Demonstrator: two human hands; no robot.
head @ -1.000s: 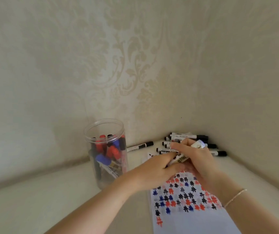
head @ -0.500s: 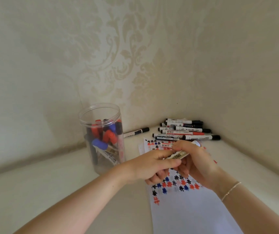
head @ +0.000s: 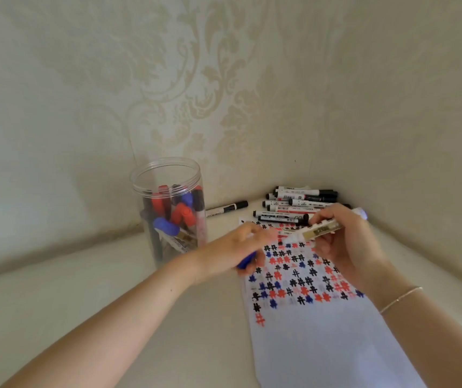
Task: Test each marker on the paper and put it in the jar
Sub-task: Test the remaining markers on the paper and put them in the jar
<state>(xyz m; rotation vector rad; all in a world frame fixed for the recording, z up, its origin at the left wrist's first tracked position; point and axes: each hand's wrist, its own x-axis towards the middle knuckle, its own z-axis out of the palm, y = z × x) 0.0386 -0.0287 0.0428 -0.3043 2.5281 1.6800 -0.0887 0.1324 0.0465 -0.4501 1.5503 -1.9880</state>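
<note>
A pale tabletop (head: 84, 303) runs into a corner of cream damask wallpaper. On it lies a white paper (head: 322, 345), its far half covered with black, red and blue hash marks. The right hand (head: 347, 247) grips a white-barrelled marker (head: 319, 230) across its fingers, held above the marked area with the nib end pointing left. The left hand (head: 232, 253) is blurred; its fingers look curled round a blue cap (head: 248, 260), apparently just pulled off.

The step in hand is probably uncapping and testing. To do it well, bring the nib down on a bare patch near the existing marks, not over them, so a weak line shows plainly. Keep the cap in the left hand, and press it fully home before dropping the marker in.

The clear plastic jar (head: 165, 175) stands left of the paper, already holding several capped markers. The untested pile of markers (head: 294, 204) lies in the corner beyond the paper, and one stray black-capped marker (head: 228, 208) beside the jar.
</note>
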